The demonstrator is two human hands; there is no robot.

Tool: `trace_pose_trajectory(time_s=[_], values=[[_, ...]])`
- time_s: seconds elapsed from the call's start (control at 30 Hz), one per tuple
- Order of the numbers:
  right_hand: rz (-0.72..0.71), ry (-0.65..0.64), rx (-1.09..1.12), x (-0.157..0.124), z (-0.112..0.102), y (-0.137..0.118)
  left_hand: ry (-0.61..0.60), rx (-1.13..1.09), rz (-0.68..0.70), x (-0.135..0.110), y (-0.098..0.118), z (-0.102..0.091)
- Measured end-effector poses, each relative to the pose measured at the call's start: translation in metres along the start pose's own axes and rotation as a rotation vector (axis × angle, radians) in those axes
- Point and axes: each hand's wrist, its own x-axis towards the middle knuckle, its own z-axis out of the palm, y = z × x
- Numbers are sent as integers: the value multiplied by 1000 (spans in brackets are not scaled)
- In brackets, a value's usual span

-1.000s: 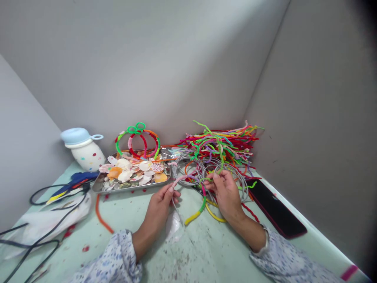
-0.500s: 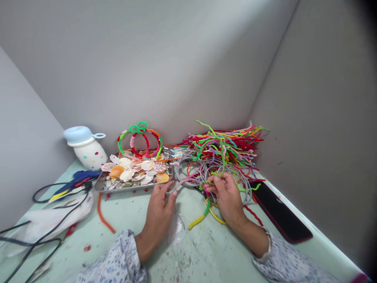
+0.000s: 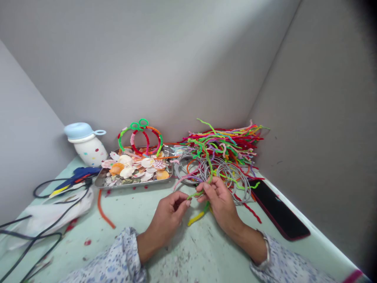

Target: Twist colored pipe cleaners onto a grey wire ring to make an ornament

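Observation:
A light green pipe cleaner (image 3: 210, 162) runs up from between my fingers toward the pile behind. Its near end is pinched by my left hand (image 3: 169, 210), thumb against fingertips. My right hand (image 3: 219, 200) grips the same strand a little farther along, with its fingers curled. Below and between the hands, a yellow and green fuzzy piece (image 3: 196, 218) lies on the table, partly hidden by my right hand. Coils of grey wire (image 3: 232, 177) lie just beyond my right hand, with pink and purple pipe cleaners across them.
Shells fill a metal tray (image 3: 138, 184), with fuzzy coloured rings (image 3: 141, 137) standing at its back. A heap of pipe cleaners (image 3: 235, 141) lies by the wall. A bottle (image 3: 90, 149), pliers (image 3: 73, 179), black cables (image 3: 44, 237) and a phone (image 3: 281, 212) flank the work area.
My left hand has moved right, toward my right hand, and now pinches the green pipe cleaner's end. The green strand has been drawn lower. The pink strand is no longer at my left fingertips.

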Motion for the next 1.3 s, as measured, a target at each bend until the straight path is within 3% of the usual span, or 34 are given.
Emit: trace_pose_trajectory(time_s=[0.47, 0.93, 1.3], values=[[-15, 131, 169, 14, -12, 4, -14, 45, -64, 3, -7, -6], [19, 216, 286, 26, -18, -2, -55, -88, -123, 6, -10, -2], [88, 215, 261, 37, -26, -12, -218, -175, -239, -1, 0, 2]])
